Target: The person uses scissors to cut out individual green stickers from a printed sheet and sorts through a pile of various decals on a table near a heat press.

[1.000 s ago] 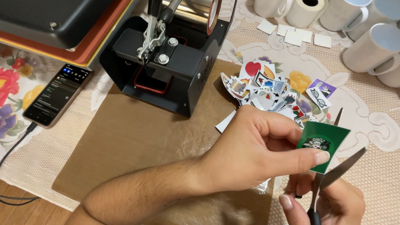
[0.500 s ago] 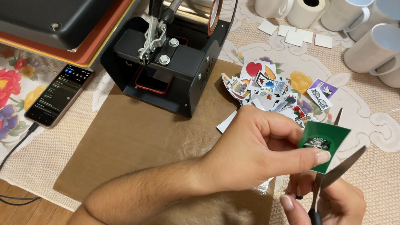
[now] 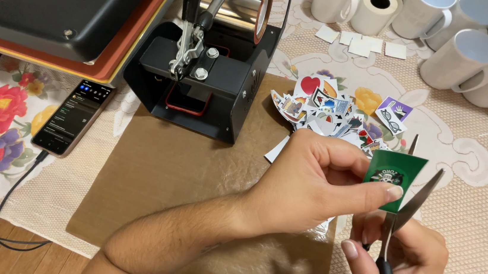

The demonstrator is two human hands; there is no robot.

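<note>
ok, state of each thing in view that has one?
scissors: blades open, at green cutout
green cutout: pinched in left hand
right hand: gripping scissors
phone: screen lit, cable plugged in
mug press: no mug loaded
mugs: lying tipped, empty

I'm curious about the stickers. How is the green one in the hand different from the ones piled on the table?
The green sticker is pinched in the left hand, off the table; the sticker pile lies loose on the lace cloth. The green one sits between the open scissors blades, uncut at its edges; the piled ones look trimmed to shape. Both are small printed pictures.
</note>
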